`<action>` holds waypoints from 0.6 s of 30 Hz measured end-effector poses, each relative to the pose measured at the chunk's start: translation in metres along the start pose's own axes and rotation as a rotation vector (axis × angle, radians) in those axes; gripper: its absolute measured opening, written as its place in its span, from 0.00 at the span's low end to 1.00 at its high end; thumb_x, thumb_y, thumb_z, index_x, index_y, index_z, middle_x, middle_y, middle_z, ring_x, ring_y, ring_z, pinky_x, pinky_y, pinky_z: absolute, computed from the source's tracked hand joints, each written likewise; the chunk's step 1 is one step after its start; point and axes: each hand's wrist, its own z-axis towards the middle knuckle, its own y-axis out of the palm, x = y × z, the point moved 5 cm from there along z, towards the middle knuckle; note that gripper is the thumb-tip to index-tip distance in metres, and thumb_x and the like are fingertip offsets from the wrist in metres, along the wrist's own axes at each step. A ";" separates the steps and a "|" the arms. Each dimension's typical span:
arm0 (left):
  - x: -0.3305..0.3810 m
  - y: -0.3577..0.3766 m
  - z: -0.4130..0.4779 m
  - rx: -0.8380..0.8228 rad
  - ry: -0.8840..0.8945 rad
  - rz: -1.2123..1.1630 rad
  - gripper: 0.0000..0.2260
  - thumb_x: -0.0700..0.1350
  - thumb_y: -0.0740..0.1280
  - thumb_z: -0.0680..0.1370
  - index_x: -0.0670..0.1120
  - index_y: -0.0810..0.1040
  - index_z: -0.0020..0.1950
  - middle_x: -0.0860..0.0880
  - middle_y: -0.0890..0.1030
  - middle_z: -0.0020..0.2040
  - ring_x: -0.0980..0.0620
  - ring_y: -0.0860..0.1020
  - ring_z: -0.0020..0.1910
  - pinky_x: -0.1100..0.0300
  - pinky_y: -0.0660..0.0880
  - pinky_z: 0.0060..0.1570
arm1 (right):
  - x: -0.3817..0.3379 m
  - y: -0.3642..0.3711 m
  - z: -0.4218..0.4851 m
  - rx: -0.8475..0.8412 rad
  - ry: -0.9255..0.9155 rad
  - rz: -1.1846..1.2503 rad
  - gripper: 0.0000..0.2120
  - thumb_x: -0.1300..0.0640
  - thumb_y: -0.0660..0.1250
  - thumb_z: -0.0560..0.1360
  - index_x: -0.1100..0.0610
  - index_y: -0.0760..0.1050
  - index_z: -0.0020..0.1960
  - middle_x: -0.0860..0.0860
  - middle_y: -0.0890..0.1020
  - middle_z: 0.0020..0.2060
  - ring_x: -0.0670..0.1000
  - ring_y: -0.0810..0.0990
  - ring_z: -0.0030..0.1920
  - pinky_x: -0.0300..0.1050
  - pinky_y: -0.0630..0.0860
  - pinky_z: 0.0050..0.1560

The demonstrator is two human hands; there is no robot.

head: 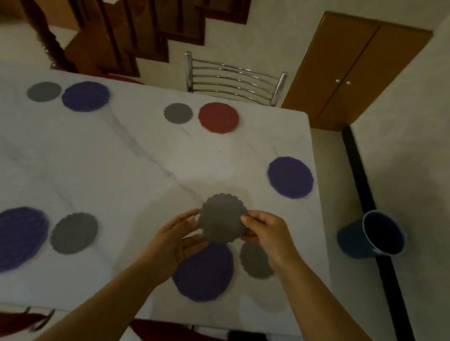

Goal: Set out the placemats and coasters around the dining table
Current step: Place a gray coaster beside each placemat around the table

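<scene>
Near edge of the white marble-look table [108, 163]: we list a round purple woven placemat [204, 276] with a grey scalloped coaster [254, 262] just right of it. Above them, our left hand [180, 238] and right hand [267, 236] pinch a held grey scalloped coaster [223, 217] by opposite sides.

Near-left: a large purple placemat [8, 239] beside a left grey coaster [73, 232].

Right edge: a lone purple placemat [290, 181].

Far edge: a red round placemat [218, 117] with a small grey coaster [178, 113], and a far purple placemat [86, 96] with a far-left grey coaster [44, 91].

Beyond: a chrome slat-back chair [233, 82], a wooden two-door cupboard [350, 72] and a dark wooden staircase [150, 23]. A blue bucket [372, 236] stands on the floor to the right.

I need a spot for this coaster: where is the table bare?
Bare marble lies between the right-end purple placemat and the red placemat, and across the table's middle. Crowded nearest you: near purple placemat, grey coaster.
</scene>
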 end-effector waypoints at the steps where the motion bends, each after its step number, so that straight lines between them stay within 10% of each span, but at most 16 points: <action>1: -0.004 0.005 0.003 0.015 0.016 -0.028 0.18 0.46 0.66 0.73 0.46 0.76 0.62 0.43 0.83 0.57 0.41 0.83 0.51 0.54 0.81 0.44 | -0.004 -0.015 0.007 -0.013 0.009 0.006 0.09 0.62 0.68 0.73 0.61 0.79 0.53 0.55 0.84 0.42 0.50 0.84 0.38 0.40 0.80 0.37; 13: -0.065 0.075 0.055 0.227 0.052 -0.206 0.15 0.47 0.53 0.83 0.47 0.74 0.64 0.45 0.82 0.59 0.42 0.81 0.57 0.54 0.82 0.47 | -0.068 -0.162 0.151 0.142 0.011 0.089 0.14 0.63 0.67 0.74 0.65 0.74 0.59 0.57 0.79 0.47 0.51 0.79 0.40 0.38 0.81 0.33; 18: -0.069 0.081 0.075 0.293 0.033 -0.216 0.15 0.47 0.52 0.83 0.48 0.75 0.63 0.45 0.84 0.57 0.43 0.82 0.55 0.53 0.82 0.47 | -0.083 -0.173 0.223 0.151 -0.029 0.027 0.16 0.62 0.66 0.76 0.63 0.73 0.63 0.58 0.79 0.55 0.55 0.79 0.51 0.46 0.78 0.50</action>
